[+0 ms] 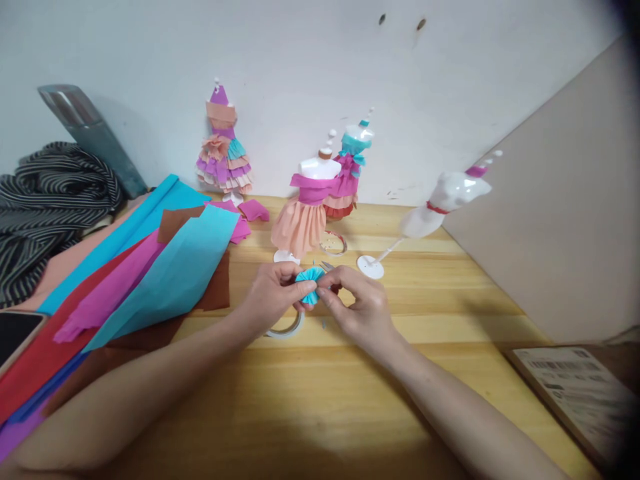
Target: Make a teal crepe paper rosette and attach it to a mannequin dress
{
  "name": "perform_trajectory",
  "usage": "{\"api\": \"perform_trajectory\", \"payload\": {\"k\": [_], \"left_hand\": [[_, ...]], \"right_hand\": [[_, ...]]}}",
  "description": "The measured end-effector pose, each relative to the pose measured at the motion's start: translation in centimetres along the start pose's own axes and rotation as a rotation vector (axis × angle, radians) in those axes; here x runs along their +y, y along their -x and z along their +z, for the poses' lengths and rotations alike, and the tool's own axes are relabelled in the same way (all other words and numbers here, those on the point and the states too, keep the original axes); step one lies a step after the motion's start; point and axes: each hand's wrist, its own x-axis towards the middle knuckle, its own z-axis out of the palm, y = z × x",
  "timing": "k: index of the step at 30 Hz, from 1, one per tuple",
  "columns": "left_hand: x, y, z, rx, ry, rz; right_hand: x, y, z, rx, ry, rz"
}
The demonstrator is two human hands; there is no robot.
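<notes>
Both my hands meet over the middle of the wooden table (450,300). My left hand (273,293) and my right hand (357,307) pinch a small pleated fan of turquoise crepe paper (310,283) between their fingertips. A roll of clear tape (287,328) lies on the table just under my left hand. Right behind my hands stands a small white mannequin in a peach and magenta paper dress (303,213).
Crepe paper sheets (165,267) in turquoise, magenta, red and brown spread at left. Other dressed mannequins (223,150) (350,170) stand by the wall; a bare white one (440,203) leans at right. A second tape roll (334,243), striped cloth (45,200), a phone (15,333) and a cardboard box (575,387) lie around.
</notes>
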Motion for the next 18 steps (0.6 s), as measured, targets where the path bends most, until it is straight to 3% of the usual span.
{"api": "perform_trajectory", "payload": {"k": [6,15,18], "left_hand": [[-0.1,-0.3,-0.5,-0.060,0.013,-0.030],[0.4,-0.8,-1.5,-0.216,-0.051,-0.111],[0.5,-1.0,-1.9,-0.252,-0.054,-0.107]], "right_hand": [[0.4,-0.1,-0.2,-0.051,-0.176,0.186],[0.3,-0.4,-0.7,-0.110,-0.156,0.135],[0.4,-0.5,-0.8,-0.154,-0.228,0.223]]}}
